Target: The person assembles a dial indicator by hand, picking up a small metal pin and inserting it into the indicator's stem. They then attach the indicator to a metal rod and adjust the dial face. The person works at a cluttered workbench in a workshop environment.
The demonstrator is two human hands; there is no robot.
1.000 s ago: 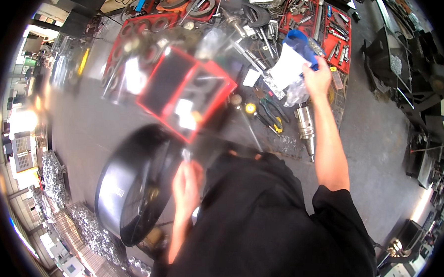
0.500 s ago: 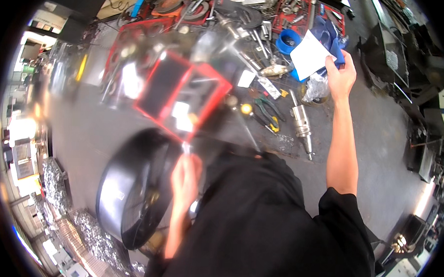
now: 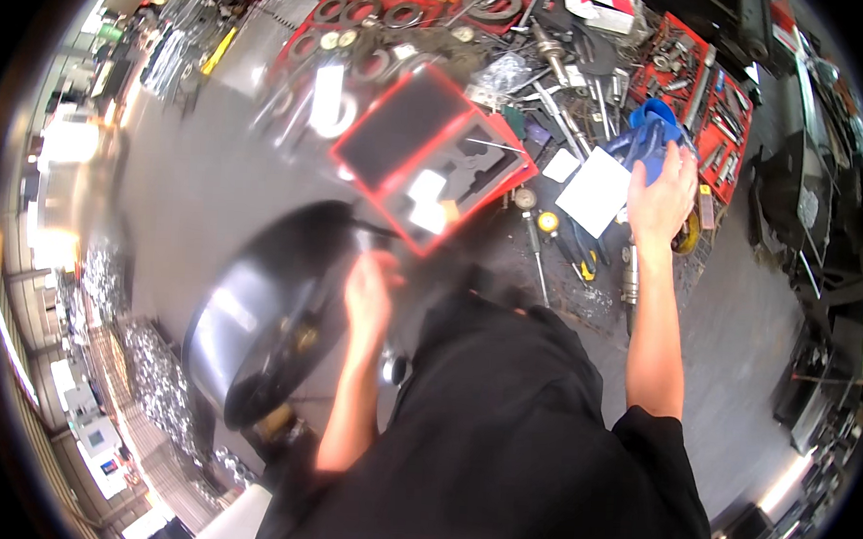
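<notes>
My left hand (image 3: 368,288), blurred by motion, is closed beside the rim of a large black bin (image 3: 227,323). A small pale thing juts up from its fingers; I cannot make out what it is. My right hand (image 3: 661,198) reaches to the right side of the bench, fingers stretched out over a crumpled blue cloth (image 3: 639,144). A white sheet of paper (image 3: 591,195) lies just left of those fingers. Between the hands, an open red case (image 3: 479,173) with a dark foam inlay sits on the bench.
Dial gauges (image 3: 547,223), pliers (image 3: 581,255) and a metal tool holder (image 3: 630,278) lie in front of the paper. Red trays (image 3: 726,138) of small metal parts stand at the right back. Heaps of metal shavings (image 3: 148,373) are at the lower left.
The view has shifted, so the bench things appear further right. My right hand has opened from its grip on the paper and blue cloth. My left hand stays near the bin.
</notes>
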